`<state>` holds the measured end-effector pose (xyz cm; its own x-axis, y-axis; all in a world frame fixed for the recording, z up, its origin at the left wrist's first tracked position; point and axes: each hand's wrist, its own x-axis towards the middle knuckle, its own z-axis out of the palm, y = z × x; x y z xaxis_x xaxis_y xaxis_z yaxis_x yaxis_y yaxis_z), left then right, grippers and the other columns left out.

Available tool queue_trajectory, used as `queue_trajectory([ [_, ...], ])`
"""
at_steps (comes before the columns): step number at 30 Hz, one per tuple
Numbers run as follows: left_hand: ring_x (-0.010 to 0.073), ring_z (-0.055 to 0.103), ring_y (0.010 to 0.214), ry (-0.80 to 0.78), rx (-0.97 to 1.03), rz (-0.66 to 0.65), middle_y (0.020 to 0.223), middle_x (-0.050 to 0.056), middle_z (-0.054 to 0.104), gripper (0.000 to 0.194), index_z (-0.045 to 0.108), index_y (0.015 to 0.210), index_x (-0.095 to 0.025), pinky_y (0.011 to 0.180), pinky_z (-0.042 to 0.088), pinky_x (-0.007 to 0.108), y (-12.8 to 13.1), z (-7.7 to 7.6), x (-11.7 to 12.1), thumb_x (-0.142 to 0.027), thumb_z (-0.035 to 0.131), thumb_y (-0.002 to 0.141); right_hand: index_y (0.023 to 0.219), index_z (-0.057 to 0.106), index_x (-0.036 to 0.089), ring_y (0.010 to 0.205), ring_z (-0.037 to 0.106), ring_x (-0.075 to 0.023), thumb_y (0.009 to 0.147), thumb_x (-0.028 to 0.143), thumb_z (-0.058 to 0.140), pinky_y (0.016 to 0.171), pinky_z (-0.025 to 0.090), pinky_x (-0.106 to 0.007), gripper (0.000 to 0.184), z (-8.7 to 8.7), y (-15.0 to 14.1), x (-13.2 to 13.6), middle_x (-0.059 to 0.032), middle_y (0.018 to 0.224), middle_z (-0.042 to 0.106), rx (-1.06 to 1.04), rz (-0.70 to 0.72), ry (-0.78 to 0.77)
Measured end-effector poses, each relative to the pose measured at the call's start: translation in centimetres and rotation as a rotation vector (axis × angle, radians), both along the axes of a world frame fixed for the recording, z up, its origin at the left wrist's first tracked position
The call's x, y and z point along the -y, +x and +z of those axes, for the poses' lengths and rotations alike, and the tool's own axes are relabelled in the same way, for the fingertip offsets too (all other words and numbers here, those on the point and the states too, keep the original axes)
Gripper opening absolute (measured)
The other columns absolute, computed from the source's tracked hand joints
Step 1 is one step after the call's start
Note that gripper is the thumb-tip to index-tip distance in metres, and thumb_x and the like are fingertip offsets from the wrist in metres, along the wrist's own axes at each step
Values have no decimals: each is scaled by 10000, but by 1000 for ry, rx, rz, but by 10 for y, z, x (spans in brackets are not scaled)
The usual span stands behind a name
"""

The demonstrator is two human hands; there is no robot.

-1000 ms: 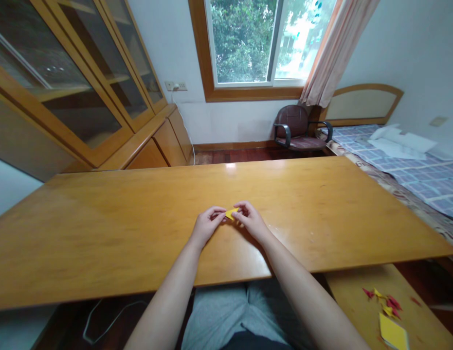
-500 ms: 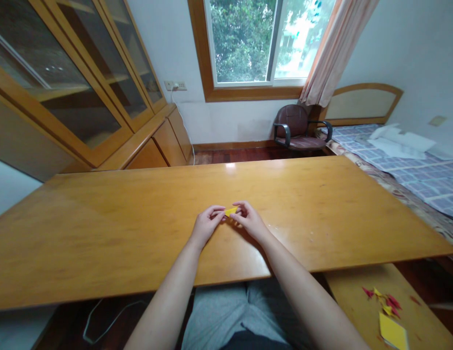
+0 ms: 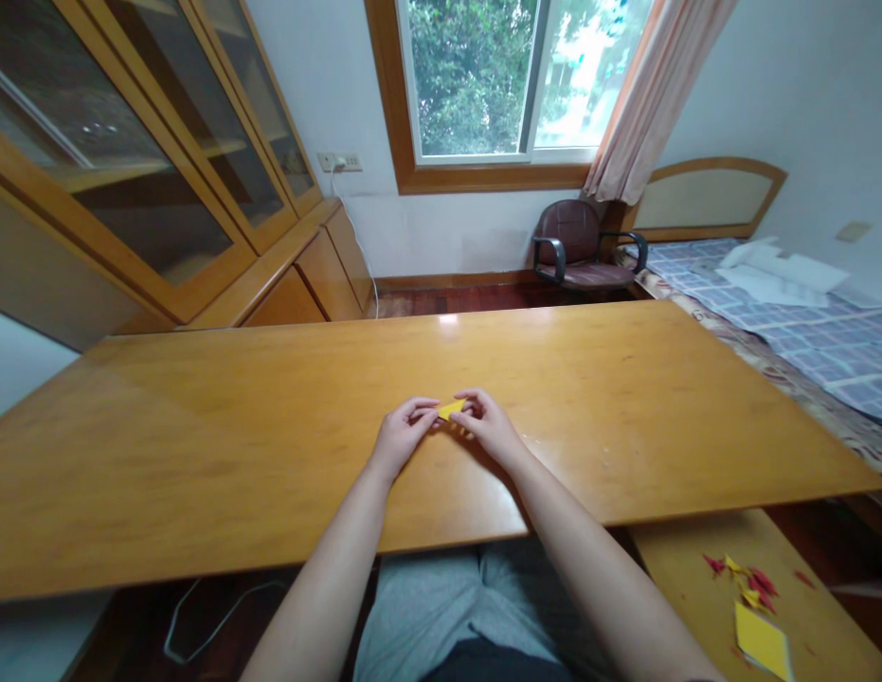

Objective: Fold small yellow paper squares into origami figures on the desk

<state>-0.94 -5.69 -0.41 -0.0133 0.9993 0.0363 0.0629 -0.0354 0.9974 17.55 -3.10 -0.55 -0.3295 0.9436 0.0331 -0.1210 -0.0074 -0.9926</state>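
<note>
A small folded piece of yellow paper is held just above the table, between my two hands. My left hand pinches its left end with thumb and fingers. On the other side, my right hand grips the right end, thumb in front and fingers curled behind. The paper's far side is partly hidden by the fingers. Both wrists are close to the wooden table.
On a lower wooden surface at right lie several red and yellow folded paper pieces and a stack of yellow paper squares. Beyond the table stand an armchair, a bed and a glass-door cabinet.
The yellow paper looks slightly turned between the fingers, with a little more of its face showing. Both hands keep their hold in almost the same place.
</note>
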Motion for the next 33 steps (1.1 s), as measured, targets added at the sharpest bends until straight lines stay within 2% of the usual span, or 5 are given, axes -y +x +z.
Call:
queue_trajectory([
  [9,201,717,768,4,8,11,834,58,741,304,687,928,-148,763,575,323,3,3,0,-401,714,761,1049,558,191,604,545,-126,759,381,709,524,397,-232,379,3,1,1,33,707,556,-8,4,-14],
  [16,200,695,876,66,-71,18,921,63,736,291,704,940,-165,862,550,336,0,-1,-1,-378,744,745,1026,564,196,579,535,-121,746,384,723,532,402,-241,373,-1,1,-2,42,708,539,-14,-8,-9],
  [24,198,681,864,78,-119,-5,917,57,731,313,708,974,-172,836,545,326,-1,2,1,-386,746,749,1044,558,203,587,506,-113,751,381,718,540,397,-230,378,-2,0,-2,48,711,535,-25,-1,12],
  [33,201,697,827,67,-89,33,895,59,740,289,704,936,-165,795,562,322,-2,-1,-1,-403,723,773,1054,564,212,661,586,-140,841,391,640,609,459,-261,288,-2,0,3,21,753,602,49,57,75],
])
